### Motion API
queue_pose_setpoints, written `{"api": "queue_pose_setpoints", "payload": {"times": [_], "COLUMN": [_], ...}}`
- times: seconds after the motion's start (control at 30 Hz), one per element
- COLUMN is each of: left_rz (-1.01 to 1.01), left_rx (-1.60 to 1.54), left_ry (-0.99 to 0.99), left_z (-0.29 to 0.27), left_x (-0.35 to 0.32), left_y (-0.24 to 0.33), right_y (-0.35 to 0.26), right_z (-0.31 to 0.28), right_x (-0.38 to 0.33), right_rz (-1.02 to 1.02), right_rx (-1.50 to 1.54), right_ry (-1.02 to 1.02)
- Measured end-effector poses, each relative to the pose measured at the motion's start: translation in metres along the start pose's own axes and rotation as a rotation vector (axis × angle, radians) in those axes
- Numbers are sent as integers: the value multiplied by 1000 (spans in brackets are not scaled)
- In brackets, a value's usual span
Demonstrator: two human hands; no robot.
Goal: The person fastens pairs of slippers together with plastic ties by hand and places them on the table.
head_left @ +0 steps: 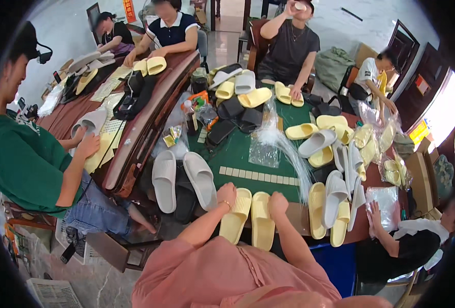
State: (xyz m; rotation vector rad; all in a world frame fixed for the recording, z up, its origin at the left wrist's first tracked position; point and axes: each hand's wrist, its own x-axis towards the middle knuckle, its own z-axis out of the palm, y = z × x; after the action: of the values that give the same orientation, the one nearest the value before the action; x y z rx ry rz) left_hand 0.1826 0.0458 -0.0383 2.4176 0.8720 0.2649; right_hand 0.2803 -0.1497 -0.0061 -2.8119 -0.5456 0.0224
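Note:
Two pale yellow slide slippers stand side by side at the table's near edge, toes away from me. My left hand [226,194] is closed at the outer side of the left yellow slipper [236,216]. Along the outer side of the right yellow slipper [263,222], my right hand [278,204] is closed too; its fingertips are partly hidden. A pair of grey slippers, one of them the grey slipper [199,179], lies to my left. To my right sit mixed slippers, among them a yellow slipper [317,210] and a grey slipper [335,198].
Ahead on the green table top [227,151] are a row of pale tiles [258,175], white plastic strands [289,149], a bottle [190,117] and piled slippers [245,82]. Clear bags [384,203] lie at right. Several people sit around; one at left [37,159] handles a grey slipper.

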Motion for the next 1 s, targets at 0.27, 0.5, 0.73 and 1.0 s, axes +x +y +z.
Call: {"api": "queue_pose_setpoints", "payload": {"times": [0.27, 0.5, 0.73, 1.0], "left_rz": [143, 306, 296, 335], "left_rx": [-613, -524, -529, -547], "left_ry": [-2, -34, -21, -17], "left_z": [12, 15, 11, 15], "left_x": [-14, -32, -35, -33], "left_y": [41, 47, 49, 48], "right_y": [-36, -29, -29, -28], "right_z": [-32, 10, 12, 23], "right_x": [-1, -12, -22, -21], "right_rz": [62, -71, -194, -156], "right_rx": [882, 912, 767, 904], "right_ry": [107, 56, 134, 107]}}
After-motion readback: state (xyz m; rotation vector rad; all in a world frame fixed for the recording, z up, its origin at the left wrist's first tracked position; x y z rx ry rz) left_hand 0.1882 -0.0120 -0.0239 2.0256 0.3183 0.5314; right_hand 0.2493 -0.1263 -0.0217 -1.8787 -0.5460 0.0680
